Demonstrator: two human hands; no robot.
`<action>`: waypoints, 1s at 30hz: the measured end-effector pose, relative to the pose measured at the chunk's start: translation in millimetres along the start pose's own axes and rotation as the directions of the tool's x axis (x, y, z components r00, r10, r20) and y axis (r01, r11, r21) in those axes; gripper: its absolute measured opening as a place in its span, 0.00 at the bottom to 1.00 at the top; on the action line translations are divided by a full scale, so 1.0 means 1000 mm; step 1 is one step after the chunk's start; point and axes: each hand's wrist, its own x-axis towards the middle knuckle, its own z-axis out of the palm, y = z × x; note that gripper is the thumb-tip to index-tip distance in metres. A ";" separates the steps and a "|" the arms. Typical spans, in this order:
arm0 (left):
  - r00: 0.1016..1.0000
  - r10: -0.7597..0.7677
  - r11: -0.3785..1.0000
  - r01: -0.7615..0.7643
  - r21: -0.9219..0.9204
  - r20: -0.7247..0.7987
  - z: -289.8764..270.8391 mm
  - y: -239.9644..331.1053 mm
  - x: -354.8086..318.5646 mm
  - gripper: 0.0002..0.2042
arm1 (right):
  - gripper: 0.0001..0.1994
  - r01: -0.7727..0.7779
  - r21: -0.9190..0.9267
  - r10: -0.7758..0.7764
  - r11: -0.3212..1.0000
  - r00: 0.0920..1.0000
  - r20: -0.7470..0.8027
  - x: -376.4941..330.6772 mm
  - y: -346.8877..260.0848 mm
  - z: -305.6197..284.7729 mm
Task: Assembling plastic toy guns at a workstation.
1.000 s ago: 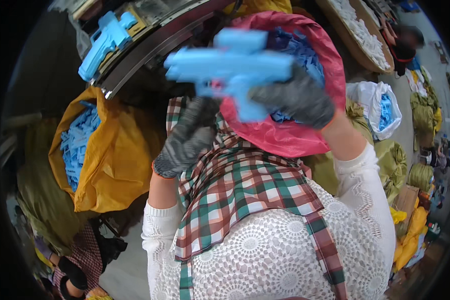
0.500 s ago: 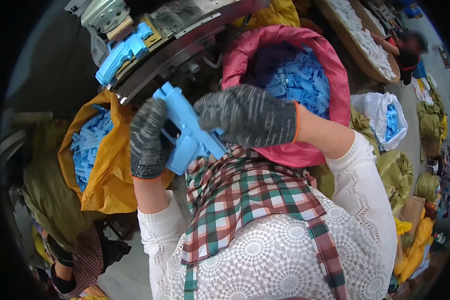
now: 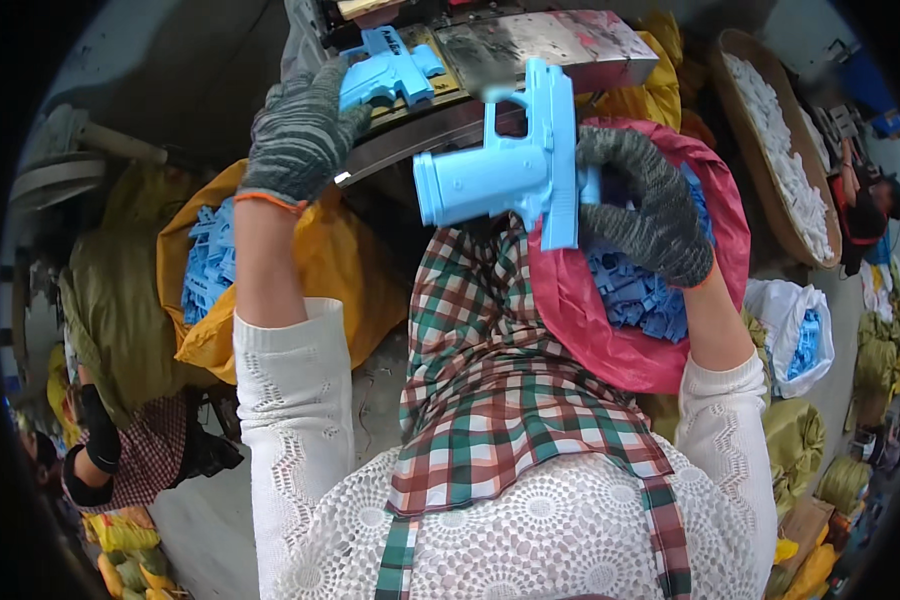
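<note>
My left hand [image 3: 300, 130] has risen to desk [image 3: 570, 45], clenched on blue part [image 3: 385, 70]; right hand [image 3: 650, 205] grasps blue toy pistol [image 3: 500, 175]. Step, I judge: setting part down; next needs release.

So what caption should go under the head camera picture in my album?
Gloved right hand holds a blue plastic toy gun above a pink sack; gloved left hand reaches another blue toy gun on the bench.

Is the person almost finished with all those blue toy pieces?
Not nearly, it seems. Done: one blue toy gun lies on the metal bench under the gloved left hand. In hand: the right hand holds a blue toy gun shell. Left: many blue pieces fill the red sack and the yellow sack.
</note>
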 end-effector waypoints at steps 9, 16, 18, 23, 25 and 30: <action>0.880 -0.154 0.984 0.178 0.011 -0.450 0.042 -0.056 -0.118 0.25 | 0.27 0.200 -0.125 -0.208 0.972 0.977 -0.052 0.080 0.018 0.031; 0.843 -0.482 0.699 0.534 0.476 -0.238 0.000 -0.123 -0.177 0.40 | 0.21 0.503 -0.270 -0.460 0.821 0.863 0.210 0.177 0.068 0.062; 0.882 -0.440 0.759 0.464 0.457 -0.166 0.008 -0.125 -0.180 0.39 | 0.20 0.521 -0.184 -0.474 0.834 0.845 0.246 0.184 0.079 0.064; 0.973 -0.211 0.950 0.227 0.217 -0.095 0.033 -0.094 -0.169 0.34 | 0.15 0.227 -0.287 -0.155 0.931 0.955 0.252 0.127 0.005 0.010; 0.963 -0.262 0.958 0.268 -0.103 0.067 0.024 -0.073 -0.162 0.29 | 0.15 0.218 -0.210 -0.130 0.953 0.921 0.367 0.109 0.043 -0.020; 0.962 -0.148 0.873 0.236 -0.428 0.228 0.034 -0.056 -0.152 0.24 | 0.11 -0.078 -0.321 0.318 0.944 0.476 0.820 0.009 0.161 -0.007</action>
